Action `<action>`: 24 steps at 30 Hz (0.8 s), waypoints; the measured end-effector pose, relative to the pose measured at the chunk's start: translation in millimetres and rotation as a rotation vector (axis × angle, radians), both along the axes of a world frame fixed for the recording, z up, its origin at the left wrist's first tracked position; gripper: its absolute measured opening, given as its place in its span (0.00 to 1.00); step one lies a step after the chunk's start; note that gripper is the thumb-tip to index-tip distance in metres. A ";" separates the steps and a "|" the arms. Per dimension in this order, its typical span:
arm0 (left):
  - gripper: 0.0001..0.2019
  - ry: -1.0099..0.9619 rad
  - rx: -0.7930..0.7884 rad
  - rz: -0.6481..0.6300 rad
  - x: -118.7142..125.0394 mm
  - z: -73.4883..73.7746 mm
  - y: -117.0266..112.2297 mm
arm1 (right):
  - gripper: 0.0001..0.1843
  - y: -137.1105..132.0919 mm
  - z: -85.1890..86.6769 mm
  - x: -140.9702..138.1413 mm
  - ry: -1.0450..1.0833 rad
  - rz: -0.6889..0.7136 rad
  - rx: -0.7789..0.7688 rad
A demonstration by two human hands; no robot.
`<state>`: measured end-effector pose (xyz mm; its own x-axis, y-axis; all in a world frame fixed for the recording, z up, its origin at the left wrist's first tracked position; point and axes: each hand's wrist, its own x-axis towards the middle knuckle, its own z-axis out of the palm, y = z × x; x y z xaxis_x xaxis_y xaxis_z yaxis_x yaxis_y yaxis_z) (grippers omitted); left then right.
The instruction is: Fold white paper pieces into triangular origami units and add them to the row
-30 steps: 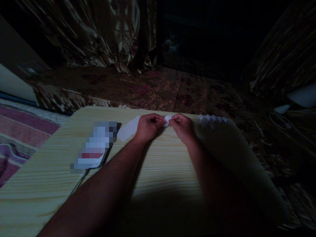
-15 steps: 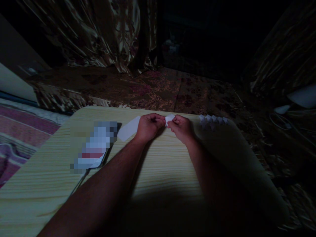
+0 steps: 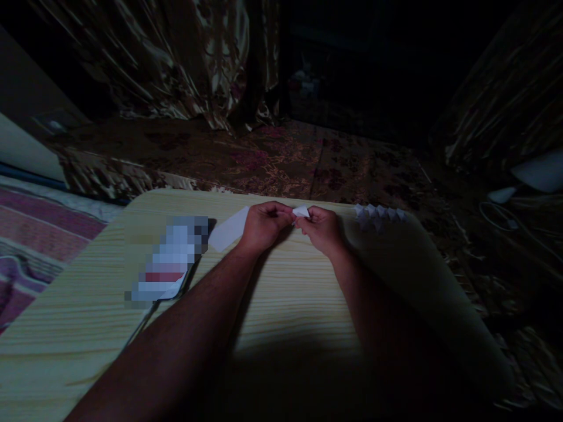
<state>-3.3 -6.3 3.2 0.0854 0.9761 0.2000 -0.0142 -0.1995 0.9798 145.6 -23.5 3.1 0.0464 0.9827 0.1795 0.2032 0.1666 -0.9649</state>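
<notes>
A small folded piece of white paper is pinched between my two hands near the far edge of the table. My left hand grips its left side with thumb and fingers. On the other side, my right hand has its thumb and fingers closed on the paper's right part. Fingers cover much of the lower part. White paper strips lie flat just left of my left hand. To the right of my right hand, several small folded paper stars sit in rows.
A blurred-out phone-like object with a cable lies on the left of the wooden table. Beyond the far edge is a patterned cloth surface with curtains. A white cable is at the right.
The paper has turned between my fingers and now shows a flatter, pointed outline. My right fingers have shifted slightly on it. The stars and the strips stay where they were.
</notes>
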 end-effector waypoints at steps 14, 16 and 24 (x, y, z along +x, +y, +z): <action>0.10 0.034 0.025 0.034 0.7 2.9 -1.7 | 0.13 -0.8 -3.7 -0.3 -0.110 -0.048 0.040; 0.10 0.036 0.032 0.035 0.8 2.2 -1.8 | 0.13 -1.0 -4.3 -1.0 -0.100 -0.038 0.035; 0.09 0.071 0.095 0.129 0.5 -0.1 0.7 | 0.11 -2.1 -1.2 -7.0 -0.027 -0.120 0.134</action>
<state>-2.8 -5.7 3.0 -0.0221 0.9567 0.2901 0.0858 -0.2873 0.9540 138.6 -25.6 2.0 0.1555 0.9375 0.3113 0.2546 0.2664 -0.9296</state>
